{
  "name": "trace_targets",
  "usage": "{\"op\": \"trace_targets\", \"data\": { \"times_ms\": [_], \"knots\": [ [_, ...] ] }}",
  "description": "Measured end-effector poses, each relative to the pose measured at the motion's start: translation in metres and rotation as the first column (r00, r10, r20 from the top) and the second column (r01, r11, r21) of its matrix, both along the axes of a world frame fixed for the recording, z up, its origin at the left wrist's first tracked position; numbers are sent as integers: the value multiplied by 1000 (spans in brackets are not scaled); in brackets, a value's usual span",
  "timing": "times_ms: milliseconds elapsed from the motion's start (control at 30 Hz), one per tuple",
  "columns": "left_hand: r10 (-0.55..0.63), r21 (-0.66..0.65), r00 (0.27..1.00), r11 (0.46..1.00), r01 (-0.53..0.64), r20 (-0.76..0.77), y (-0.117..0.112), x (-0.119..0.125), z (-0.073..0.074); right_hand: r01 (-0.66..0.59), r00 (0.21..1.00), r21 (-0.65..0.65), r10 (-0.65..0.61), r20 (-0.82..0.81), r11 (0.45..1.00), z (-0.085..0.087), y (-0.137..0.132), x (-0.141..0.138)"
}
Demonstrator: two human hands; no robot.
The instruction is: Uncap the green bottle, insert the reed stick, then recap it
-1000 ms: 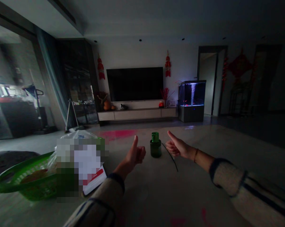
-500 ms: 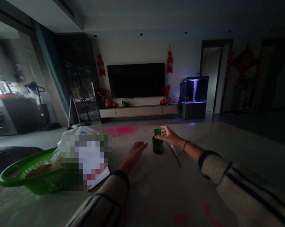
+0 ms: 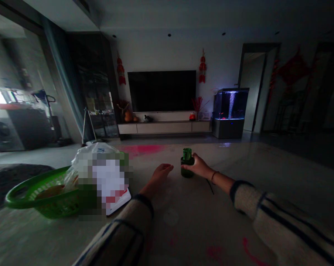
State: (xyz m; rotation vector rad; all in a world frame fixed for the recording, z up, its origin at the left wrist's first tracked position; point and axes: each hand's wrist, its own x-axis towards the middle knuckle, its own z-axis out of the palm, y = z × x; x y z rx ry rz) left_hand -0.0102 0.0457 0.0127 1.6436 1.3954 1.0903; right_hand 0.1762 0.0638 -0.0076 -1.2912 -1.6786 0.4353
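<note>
The green bottle [image 3: 186,161] stands upright on the table [image 3: 180,225] in front of you, between your 2 hands, its green cap [image 3: 187,153] on top. Your right hand [image 3: 201,167] now wraps the bottle's body from the right, thumb across the near side; the other fingers are mostly hidden behind, but they look clasped round it. 1 second ago both your hands made thumbs-up fists well clear of it; 0.5 seconds ago your right hand was up beside the cap with its fingers parted. So the bottle now appears under your right hand's control, steadied below the cap.

Your left hand [image 3: 161,173] has unfolded from its fist and rests near the bottle, apart from it, fingers together, slightly bent and gripping nothing.

A thin dark stick [image 3: 210,187] lies beneath your right wrist, partly covered. Farther left sit a green plastic basket [image 3: 19,203] and a clear plastic bag [image 3: 85,150], partly pixelated. Beyond the table are a television [image 3: 161,91] and a lit aquarium [image 3: 231,105].
</note>
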Motion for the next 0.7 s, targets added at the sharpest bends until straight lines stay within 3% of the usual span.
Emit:
{"op": "trace_targets", "data": {
  "times_ms": [333, 700],
  "knots": [
    [0, -57, 998, 998, 3, 61, 2, -1, -3, -7, 999, 51, 4, 47, 999, 6, -1, 3],
    [-127, -102, 978, 984, 145, 168, -2, 14, -12, -134, 989, 83, 138, -55, 988, 39, -17, -3]
  ]
}}
